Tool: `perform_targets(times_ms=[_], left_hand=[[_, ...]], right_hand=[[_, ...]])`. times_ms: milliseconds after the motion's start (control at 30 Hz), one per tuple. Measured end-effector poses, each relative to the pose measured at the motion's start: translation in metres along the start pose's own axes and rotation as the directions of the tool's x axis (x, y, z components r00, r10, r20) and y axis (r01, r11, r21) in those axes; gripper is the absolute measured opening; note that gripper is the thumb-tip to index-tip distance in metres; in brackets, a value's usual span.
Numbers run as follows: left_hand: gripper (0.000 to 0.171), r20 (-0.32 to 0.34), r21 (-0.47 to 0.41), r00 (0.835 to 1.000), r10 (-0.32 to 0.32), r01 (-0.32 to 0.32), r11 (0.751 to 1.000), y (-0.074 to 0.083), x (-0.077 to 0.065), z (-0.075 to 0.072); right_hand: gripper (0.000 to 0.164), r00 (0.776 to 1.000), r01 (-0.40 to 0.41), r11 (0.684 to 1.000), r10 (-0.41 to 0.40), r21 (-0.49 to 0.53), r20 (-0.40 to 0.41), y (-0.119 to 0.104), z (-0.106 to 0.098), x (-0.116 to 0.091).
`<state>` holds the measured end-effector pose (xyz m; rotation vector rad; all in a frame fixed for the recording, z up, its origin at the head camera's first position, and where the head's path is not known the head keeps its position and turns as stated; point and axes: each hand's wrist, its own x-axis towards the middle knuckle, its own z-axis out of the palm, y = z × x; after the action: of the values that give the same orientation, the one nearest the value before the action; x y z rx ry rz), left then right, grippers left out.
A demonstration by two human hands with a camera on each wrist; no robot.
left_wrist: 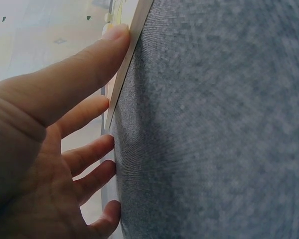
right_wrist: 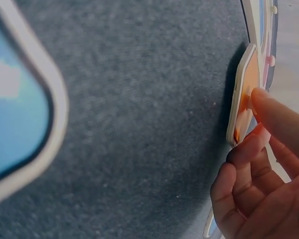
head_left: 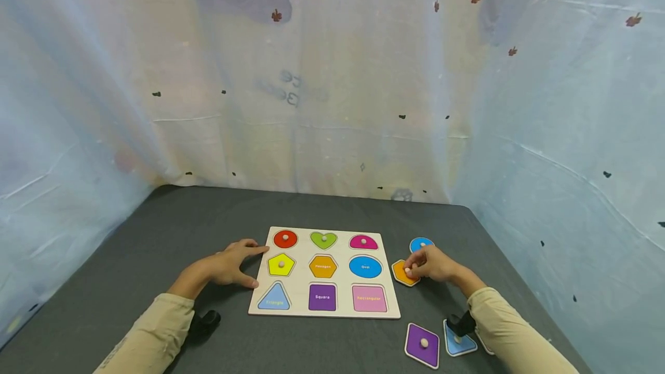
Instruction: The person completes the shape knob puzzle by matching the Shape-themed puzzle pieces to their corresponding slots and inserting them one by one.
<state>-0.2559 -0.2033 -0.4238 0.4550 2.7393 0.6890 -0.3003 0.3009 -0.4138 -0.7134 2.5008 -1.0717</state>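
Note:
A pale wooden shape puzzle board (head_left: 302, 276) lies flat on the table. Knobbed pieces fill several of its recesses: red circle, green heart, magenta semicircle and yellow pentagon. Printed words show in the hexagon, oval, triangle, square and rectangle recesses. My left hand (head_left: 228, 264) rests at the board's left edge, fingers spread, thumb and index fingertip touching it. To the right of the board, my right hand (head_left: 436, 264) pinches the knob of the orange hexagon puzzle piece (right_wrist: 246, 74), which is slightly tilted in the right wrist view. Behind that hand lies a blue oval piece (head_left: 418, 242), partly covered.
Nearer the front right lie a purple square piece (head_left: 418, 344) and a blue triangle piece (head_left: 457, 348). Another piece (head_left: 485, 344) is mostly hidden under the right sleeve. Dark grey cloth (head_left: 322, 345) covers the table, and pale curtains (head_left: 332, 149) stand behind and at both sides.

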Motion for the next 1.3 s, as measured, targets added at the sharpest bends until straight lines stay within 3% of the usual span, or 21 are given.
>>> perform_targets(times_ms=[467, 1300], left_hand=[[0.091, 0.002, 0.006, 1.000, 0.007, -0.007, 1.000, -0.001, 0.002, 0.000], [0.090, -0.005, -0.017, 0.999, 0.034, -0.034, 0.999, -0.003, -0.001, 0.000]], right_hand=[[0.018, 0.999, -0.015, 0.999, 0.014, -0.035, -0.051, -0.011, -0.008, 0.005], [0.018, 0.996, 0.064, 0.998, -0.064, -0.001, -0.062, -0.041, 0.022, 0.029]])
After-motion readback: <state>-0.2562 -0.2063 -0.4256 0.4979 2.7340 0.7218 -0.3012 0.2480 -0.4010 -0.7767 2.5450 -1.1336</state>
